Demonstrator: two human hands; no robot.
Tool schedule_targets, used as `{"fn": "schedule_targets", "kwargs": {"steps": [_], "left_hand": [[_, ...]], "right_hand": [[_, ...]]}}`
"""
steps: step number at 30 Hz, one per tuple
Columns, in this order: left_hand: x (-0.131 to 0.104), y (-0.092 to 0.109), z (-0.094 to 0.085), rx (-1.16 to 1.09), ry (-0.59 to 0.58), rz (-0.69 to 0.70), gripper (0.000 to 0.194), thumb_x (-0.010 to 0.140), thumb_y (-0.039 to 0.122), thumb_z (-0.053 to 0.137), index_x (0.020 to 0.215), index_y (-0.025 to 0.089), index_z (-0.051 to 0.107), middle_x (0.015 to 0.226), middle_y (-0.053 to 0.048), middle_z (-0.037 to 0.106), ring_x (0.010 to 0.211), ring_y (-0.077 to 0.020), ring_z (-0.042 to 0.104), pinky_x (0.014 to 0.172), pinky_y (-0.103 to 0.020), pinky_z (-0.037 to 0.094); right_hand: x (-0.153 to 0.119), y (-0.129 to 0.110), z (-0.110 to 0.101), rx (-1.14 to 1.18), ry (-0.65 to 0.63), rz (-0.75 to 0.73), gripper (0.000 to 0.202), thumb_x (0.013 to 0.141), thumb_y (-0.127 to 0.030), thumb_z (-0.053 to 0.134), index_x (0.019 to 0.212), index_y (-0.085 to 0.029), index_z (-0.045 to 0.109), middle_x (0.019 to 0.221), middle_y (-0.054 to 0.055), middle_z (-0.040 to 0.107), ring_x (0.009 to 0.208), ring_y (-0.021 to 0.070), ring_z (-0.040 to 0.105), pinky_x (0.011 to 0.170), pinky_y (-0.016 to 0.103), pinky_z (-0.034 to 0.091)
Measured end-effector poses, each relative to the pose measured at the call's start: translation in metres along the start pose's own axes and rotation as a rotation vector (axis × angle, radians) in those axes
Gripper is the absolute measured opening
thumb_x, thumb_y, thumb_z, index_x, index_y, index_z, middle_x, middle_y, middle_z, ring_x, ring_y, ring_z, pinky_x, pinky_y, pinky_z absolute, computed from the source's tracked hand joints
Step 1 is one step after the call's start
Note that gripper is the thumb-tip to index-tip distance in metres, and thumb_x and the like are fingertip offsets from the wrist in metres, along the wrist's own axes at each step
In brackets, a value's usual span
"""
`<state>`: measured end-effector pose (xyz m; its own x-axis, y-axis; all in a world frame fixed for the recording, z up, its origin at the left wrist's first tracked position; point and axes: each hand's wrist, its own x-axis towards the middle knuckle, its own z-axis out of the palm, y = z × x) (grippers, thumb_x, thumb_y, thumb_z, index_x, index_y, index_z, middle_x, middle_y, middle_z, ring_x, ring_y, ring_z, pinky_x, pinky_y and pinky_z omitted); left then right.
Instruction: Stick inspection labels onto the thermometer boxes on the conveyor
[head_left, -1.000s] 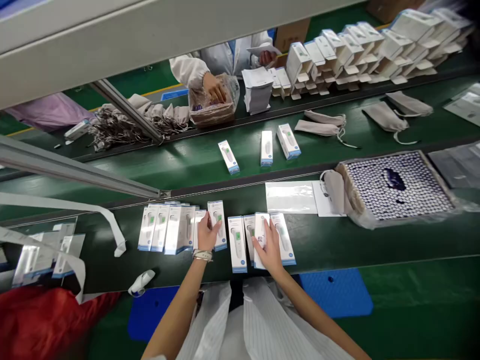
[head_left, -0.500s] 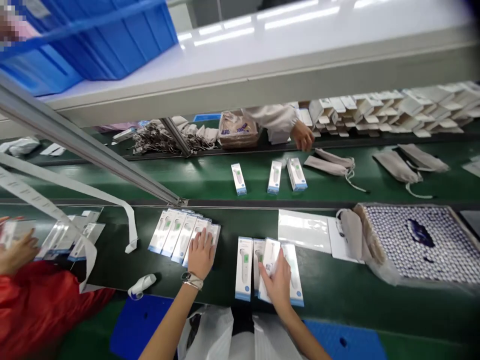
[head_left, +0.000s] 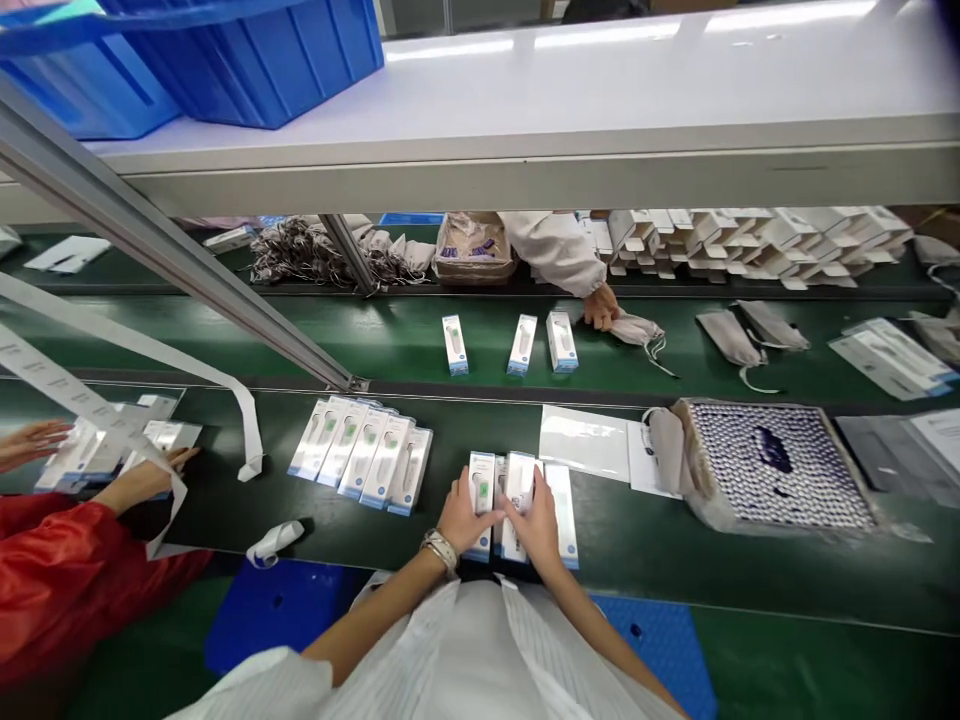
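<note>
Left hand [head_left: 463,520] and right hand [head_left: 538,525] were on the boxes [head_left: 481,480], fingers slightly bent, thumbs close; I couldn't tell if they gripped. Boxes lay side by side under and between my hands, neither clearly nearer, long axes pointing away from me, on the dark green bench [head_left: 660,560] below a white shelf [head_left: 637,100].

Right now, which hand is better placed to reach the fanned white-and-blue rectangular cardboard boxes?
Left hand, I'd judge: it's nearer the fanned boxes; the right hand would reach across it.
</note>
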<state>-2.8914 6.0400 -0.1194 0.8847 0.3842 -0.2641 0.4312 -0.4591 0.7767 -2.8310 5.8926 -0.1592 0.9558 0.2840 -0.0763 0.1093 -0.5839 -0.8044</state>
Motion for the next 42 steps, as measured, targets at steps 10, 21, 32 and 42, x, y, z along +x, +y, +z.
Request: {"fn": "schedule_targets", "kwargs": {"steps": [10, 21, 32, 42], "left_hand": [[0.000, -0.040, -0.020, 0.108, 0.130, -0.036, 0.044, 0.074, 0.034, 0.054, 0.114, 0.016, 0.050, 0.115, -0.012, 0.053, 0.110, -0.0249, 0.047, 0.093, -0.040, 0.036], [-0.027, 0.009, -0.011, -0.244, -0.054, 0.072, 0.069, 0.070, 0.035, 0.061, 0.130, 0.019, 0.032, 0.124, -0.013, 0.044, 0.098, -0.0218, 0.054, 0.083, -0.036, 0.044], [-0.046, -0.027, -0.043, -0.355, 0.208, -0.176, 0.054, 0.071, 0.038, 0.059, 0.118, 0.016, 0.042, 0.115, -0.010, 0.055, 0.107, -0.0224, 0.051, 0.091, -0.035, 0.040], [-0.040, -0.022, -0.046, -0.937, -0.022, -0.546, 0.054, 0.074, 0.049, 0.050, 0.113, 0.012, 0.051, 0.096, -0.012, 0.065, 0.085, -0.0268, 0.062, 0.069, -0.039, 0.050]], "right_hand": [[0.002, -0.001, -0.002, 0.052, -0.026, 0.080, 0.078, 0.072, -0.051, 0.053, 0.135, -0.017, 0.021, 0.129, 0.014, 0.038, 0.118, 0.0303, 0.035, 0.095, 0.048, 0.033], [-0.007, -0.044, -0.011, 0.832, -0.273, 0.276, 0.071, 0.068, -0.032, 0.060, 0.129, -0.020, 0.026, 0.119, 0.010, 0.053, 0.108, 0.0246, 0.051, 0.091, 0.043, 0.041], [0.013, 0.017, -0.043, 0.181, 0.152, 0.286, 0.056, 0.068, -0.049, 0.053, 0.113, -0.016, 0.048, 0.122, 0.014, 0.044, 0.117, 0.0311, 0.035, 0.096, 0.049, 0.027], [-0.004, 0.021, -0.043, 0.021, 0.136, 0.145, 0.064, 0.074, -0.052, 0.048, 0.122, -0.011, 0.040, 0.134, 0.018, 0.030, 0.125, 0.0313, 0.022, 0.101, 0.050, 0.017]]}}
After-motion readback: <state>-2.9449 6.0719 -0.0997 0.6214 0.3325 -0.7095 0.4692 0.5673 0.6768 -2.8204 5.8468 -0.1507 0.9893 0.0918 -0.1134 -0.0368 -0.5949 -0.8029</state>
